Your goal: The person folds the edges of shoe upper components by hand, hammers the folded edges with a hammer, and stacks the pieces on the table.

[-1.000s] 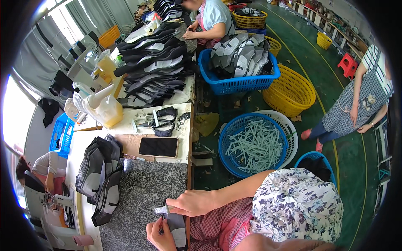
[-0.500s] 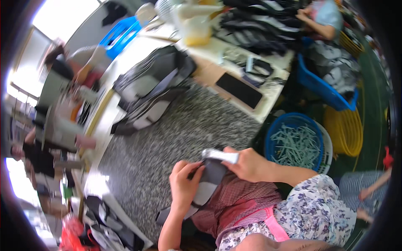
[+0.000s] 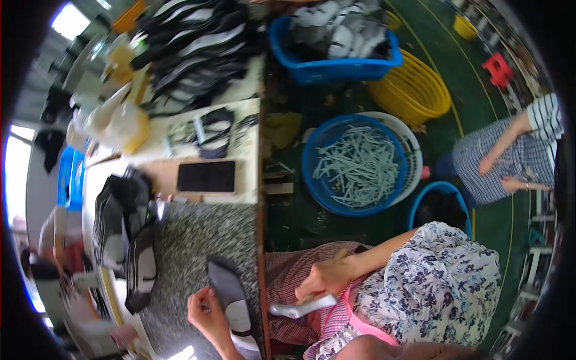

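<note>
Left hand pins a dark shoe-upper piece with a white panel flat on the speckled granite slab, fingers closed on its left edge. Right hand is off the bench, over the lap, fist closed around a pale grey strip (looks like the same stock as the strips in the round blue basket on the floor).

Step in hand, as I read it: strip fetched, not yet on the upper piece. Hands are apart, strip well clear of the slab.

Next move calls for bringing the strip across to the piece and lining it up with the white panel while the left hand keeps the piece from sliding.

Black phone lies further up the bench; stack of dark upper pieces at left.
</note>
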Motion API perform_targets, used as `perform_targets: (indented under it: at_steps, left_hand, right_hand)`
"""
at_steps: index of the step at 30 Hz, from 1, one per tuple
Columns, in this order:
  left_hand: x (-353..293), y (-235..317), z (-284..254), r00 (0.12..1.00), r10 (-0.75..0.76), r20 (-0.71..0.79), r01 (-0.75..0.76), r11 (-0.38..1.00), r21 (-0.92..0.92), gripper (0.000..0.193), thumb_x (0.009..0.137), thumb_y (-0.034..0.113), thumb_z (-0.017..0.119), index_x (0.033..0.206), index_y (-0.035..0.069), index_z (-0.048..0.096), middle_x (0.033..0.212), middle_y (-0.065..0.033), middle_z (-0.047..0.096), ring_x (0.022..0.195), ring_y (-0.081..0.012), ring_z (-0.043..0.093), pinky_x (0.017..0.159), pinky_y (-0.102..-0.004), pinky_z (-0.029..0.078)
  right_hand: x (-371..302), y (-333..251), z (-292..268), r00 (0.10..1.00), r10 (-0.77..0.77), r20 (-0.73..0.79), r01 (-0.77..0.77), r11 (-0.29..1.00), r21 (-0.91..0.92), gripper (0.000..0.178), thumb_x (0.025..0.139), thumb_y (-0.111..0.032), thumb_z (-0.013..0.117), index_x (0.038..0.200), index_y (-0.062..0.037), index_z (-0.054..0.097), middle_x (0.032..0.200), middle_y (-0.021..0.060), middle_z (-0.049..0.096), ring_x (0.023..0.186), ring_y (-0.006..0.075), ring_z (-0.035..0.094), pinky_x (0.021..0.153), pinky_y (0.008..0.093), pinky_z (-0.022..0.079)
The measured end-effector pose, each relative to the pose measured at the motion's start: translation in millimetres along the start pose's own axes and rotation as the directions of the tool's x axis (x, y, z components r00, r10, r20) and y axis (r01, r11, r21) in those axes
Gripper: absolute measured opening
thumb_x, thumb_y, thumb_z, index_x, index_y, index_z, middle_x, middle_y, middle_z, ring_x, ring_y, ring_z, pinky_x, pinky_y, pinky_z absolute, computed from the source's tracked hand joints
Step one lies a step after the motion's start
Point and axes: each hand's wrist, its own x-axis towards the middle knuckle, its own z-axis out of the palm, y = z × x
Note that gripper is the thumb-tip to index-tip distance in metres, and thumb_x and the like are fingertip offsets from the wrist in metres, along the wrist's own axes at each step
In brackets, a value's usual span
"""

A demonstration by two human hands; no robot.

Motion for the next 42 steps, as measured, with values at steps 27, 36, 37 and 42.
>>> perform_targets:
  at_steps: [27, 36, 37, 42]
  left_hand:
    - [3, 27, 120, 0.809, 0.579, 0.102, -0.487, 0.562, 0.669, 0.112, 0.053, -0.004, 0.066, 0.159, 0.003, 0.030, 0.163, -0.0200, 0.035, 0.152, -0.0385, 0.033, 0.127, -0.0518, 0.027]
    - [-3, 40, 122, 0.827, 0.557, 0.077, -0.486, 0.640, 0.595, 0.107, 0.056, -0.008, 0.065, 0.157, 0.000, 0.030, 0.161, -0.0251, 0.035, 0.149, -0.0433, 0.036, 0.126, -0.0500, 0.029]
    - [1, 35, 118, 0.837, 0.541, 0.085, -0.478, 0.646, 0.596, 0.107, 0.058, -0.005, 0.072, 0.156, 0.000, 0.031, 0.161, -0.0263, 0.034, 0.149, -0.0430, 0.034, 0.126, -0.0494, 0.028]
    - [13, 39, 104, 0.921, 0.346, 0.181, -0.386, 0.736, 0.556, 0.115, 0.062, 0.007, 0.085, 0.161, 0.003, 0.025, 0.165, -0.0233, 0.028, 0.154, -0.0384, 0.027, 0.127, -0.0463, 0.024]
  right_hand:
    - [48, 80, 107, 0.901, 0.355, 0.248, -0.061, 0.671, -0.739, 0.044, 0.073, -0.047, 0.077, 0.096, -0.0096, 0.081, 0.103, 0.0085, 0.078, 0.099, 0.0278, 0.074, 0.080, 0.0435, 0.059]
    - [39, 85, 103, 0.932, 0.269, 0.244, -0.021, 0.711, -0.702, 0.046, 0.070, -0.047, 0.080, 0.093, -0.0072, 0.081, 0.099, 0.0116, 0.078, 0.096, 0.0308, 0.074, 0.080, 0.0440, 0.059]
    - [44, 87, 103, 0.931, 0.268, 0.247, -0.025, 0.722, -0.691, 0.047, 0.069, -0.048, 0.080, 0.093, -0.0070, 0.081, 0.098, 0.0123, 0.077, 0.097, 0.0312, 0.074, 0.079, 0.0445, 0.059]
    - [45, 98, 113, 0.985, 0.154, 0.083, -0.067, 0.773, -0.631, 0.042, 0.072, -0.049, 0.075, 0.083, -0.0077, 0.078, 0.087, 0.0147, 0.076, 0.086, 0.0340, 0.074, 0.077, 0.0488, 0.058]
